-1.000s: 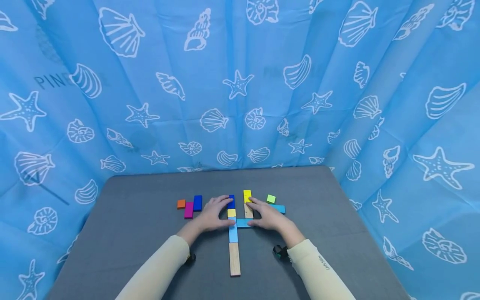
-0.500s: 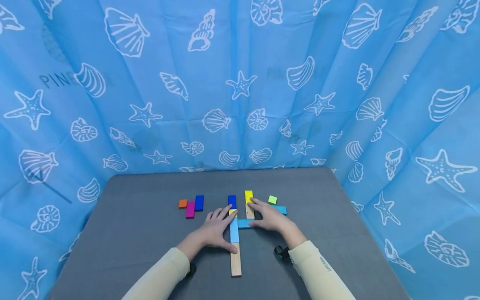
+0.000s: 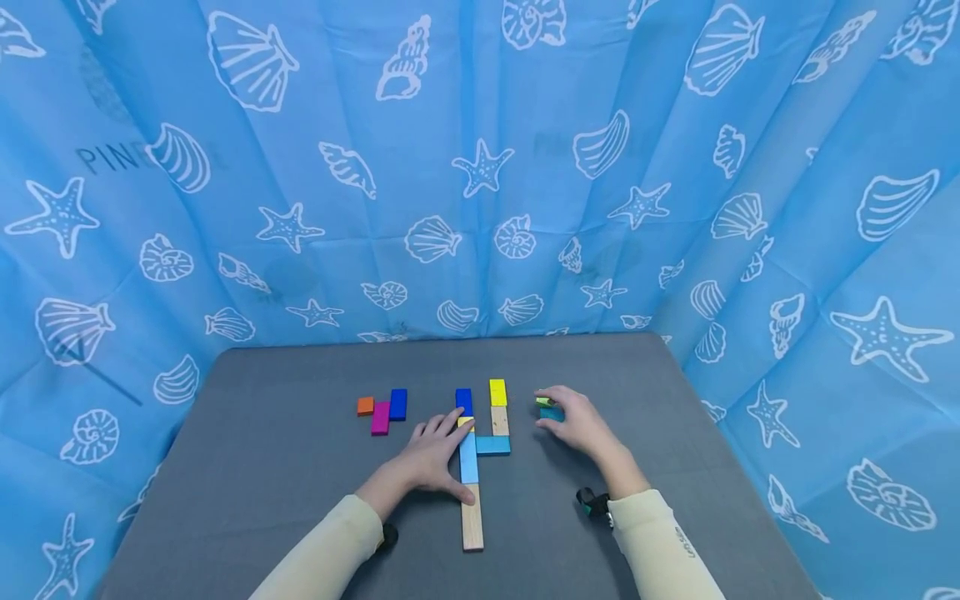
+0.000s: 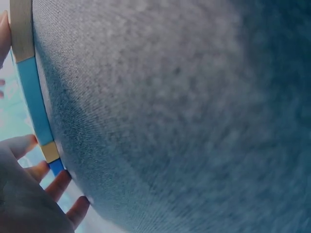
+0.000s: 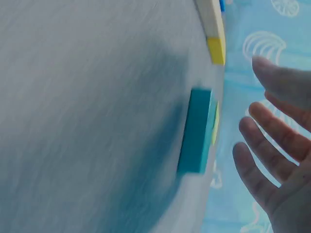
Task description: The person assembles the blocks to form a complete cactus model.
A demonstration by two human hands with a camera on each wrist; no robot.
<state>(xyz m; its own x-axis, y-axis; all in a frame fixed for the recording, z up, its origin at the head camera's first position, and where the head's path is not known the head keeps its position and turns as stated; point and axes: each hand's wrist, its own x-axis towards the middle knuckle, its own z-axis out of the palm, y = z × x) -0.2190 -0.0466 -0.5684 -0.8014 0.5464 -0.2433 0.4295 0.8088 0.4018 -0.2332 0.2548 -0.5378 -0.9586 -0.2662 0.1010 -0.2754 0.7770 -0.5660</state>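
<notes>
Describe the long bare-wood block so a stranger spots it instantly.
On the grey table, find the straight line of blocks running away from the person, partly covered by the left hand. The long bare-wood block is its near end. The only other bare-wood block is shorter and lies farther off, against a bright yellow block.

Table [image 3: 540, 508] from above and wrist-close

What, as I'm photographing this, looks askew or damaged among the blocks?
Nothing plainly odd or damaged shows. Slightly uneven: the magenta rectangular block sits lower in the head view than the dark blue rectangular block beside it, ends staggered.
</notes>
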